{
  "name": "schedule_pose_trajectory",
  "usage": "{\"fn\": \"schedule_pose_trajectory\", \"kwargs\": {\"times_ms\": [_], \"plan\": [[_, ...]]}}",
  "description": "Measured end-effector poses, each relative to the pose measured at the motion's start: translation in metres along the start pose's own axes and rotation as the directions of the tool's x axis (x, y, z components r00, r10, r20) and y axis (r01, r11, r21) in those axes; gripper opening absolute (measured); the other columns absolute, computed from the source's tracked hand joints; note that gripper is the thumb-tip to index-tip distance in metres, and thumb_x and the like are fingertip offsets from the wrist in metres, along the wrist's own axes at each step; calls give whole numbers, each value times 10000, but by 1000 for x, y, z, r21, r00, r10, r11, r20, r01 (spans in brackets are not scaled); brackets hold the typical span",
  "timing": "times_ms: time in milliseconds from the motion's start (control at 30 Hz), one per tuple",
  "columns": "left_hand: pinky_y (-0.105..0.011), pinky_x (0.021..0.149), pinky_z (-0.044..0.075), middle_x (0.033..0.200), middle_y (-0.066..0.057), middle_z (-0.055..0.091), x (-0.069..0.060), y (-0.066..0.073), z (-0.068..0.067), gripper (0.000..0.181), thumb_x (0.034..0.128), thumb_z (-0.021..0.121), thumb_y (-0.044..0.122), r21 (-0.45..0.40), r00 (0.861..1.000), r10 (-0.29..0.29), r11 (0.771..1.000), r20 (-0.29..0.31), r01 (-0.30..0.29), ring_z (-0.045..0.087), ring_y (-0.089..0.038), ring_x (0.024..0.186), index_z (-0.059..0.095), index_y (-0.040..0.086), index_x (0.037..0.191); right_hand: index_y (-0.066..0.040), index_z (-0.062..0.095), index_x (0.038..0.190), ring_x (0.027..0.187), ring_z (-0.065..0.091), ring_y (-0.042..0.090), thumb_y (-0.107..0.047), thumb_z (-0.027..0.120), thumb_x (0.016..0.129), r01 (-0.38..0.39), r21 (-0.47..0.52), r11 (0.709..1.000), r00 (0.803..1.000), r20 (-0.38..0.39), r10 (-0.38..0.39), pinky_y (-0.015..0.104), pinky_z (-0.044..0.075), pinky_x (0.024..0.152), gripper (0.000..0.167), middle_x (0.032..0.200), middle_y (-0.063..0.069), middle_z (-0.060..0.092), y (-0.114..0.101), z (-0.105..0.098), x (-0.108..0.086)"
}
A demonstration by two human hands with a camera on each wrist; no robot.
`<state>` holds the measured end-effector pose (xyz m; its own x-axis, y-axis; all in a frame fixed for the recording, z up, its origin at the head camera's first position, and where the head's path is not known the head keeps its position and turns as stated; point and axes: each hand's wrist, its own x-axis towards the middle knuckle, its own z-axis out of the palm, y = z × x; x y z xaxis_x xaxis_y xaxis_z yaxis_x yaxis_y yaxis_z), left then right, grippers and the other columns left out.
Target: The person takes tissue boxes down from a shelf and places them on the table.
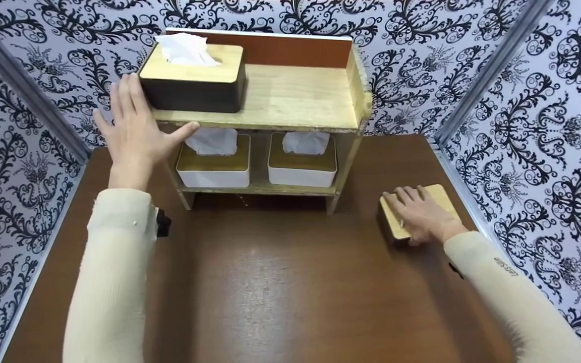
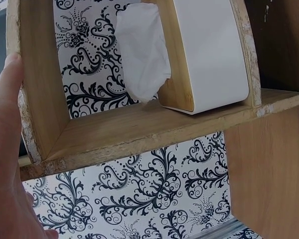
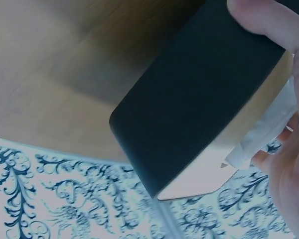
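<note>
My left hand point(image 1: 131, 121) is at the left end of a wooden shelf unit point(image 1: 300, 96), its fingers spread beside a black tissue box point(image 1: 192, 96) on the top board and its thumb at the front edge. In the left wrist view, the same hand point(image 2: 5, 149) lies along the unit's edge. On the table's right side, my right hand point(image 1: 424, 217) reaches over a second black tissue box point(image 1: 439, 195) with a wooden lid. The right wrist view has the thumb against the dark side of this box point(image 3: 189, 94), with the other fingers across the top, partly hidden.
Two white tissue boxes point(image 1: 213, 178) point(image 1: 303, 177) stand side by side on the lower shelf, tissues showing. One of these white boxes point(image 2: 214, 55) appears in the left wrist view. Patterned walls point(image 1: 547, 126) enclose the brown table point(image 1: 270, 282) at the back and sides.
</note>
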<state>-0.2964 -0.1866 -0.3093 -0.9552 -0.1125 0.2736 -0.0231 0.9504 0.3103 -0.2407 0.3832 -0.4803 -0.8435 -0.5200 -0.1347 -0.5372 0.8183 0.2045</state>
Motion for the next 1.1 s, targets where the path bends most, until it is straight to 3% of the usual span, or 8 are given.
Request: {"fn": "schedule_pose_trajectory", "kwargs": {"times_ms": [267,400,500,633,967,1100], "plan": [[-697,1152,-116,1642,-76,-177,1,2,-1,1349,663,506,909,13,1000,-3,1000,14,3,-137,-308,1522,-190,161,1543,-6,221,1524,1338,339,491,-176,829,493,-65,22,998,998,23,64,701,239,1132,1209,1459,306,352,31,13,-3],[-692,1154,-122,1641,-70,-182,2,3,-1,1352,658,498,916,15,1000,-10,1000,22,10,-144,-308,1520,-197,166,1543,27,200,1519,1336,335,504,-146,742,654,-78,24,997,996,36,77,680,297,1110,1035,1459,331,344,42,13,-4],[-695,1152,-123,1643,-70,-174,3,3,-1,1350,659,498,916,15,1000,-14,1000,16,13,-144,-313,1520,-197,170,1544,31,190,1521,1345,325,507,-131,723,680,-83,11,996,995,59,82,677,312,1102,1008,1468,335,331,48,13,-6],[-695,1150,-126,1643,-68,-175,3,1,-1,1347,659,499,915,11,1000,-17,1000,14,17,-152,-310,1518,-201,177,1543,21,168,1526,1350,303,513,-100,773,593,-96,22,995,992,79,94,697,292,1101,1119,1475,338,313,57,18,-11],[-691,1158,-111,1646,-67,-157,2,3,-1,1335,665,486,917,15,1000,-13,1000,10,13,-117,-312,1525,-193,177,1544,16,100,1537,1364,265,533,-38,788,544,-123,63,990,984,134,114,717,267,1102,1210,1496,364,259,66,32,-24],[-692,1157,-113,1648,-68,-146,1,2,-1,1331,669,489,913,11,1000,-14,1000,3,14,-102,-316,1527,-182,171,1547,-2,101,1538,1369,259,539,5,777,473,-123,92,988,985,136,110,728,278,1086,1261,1501,361,254,66,36,-24]]}}
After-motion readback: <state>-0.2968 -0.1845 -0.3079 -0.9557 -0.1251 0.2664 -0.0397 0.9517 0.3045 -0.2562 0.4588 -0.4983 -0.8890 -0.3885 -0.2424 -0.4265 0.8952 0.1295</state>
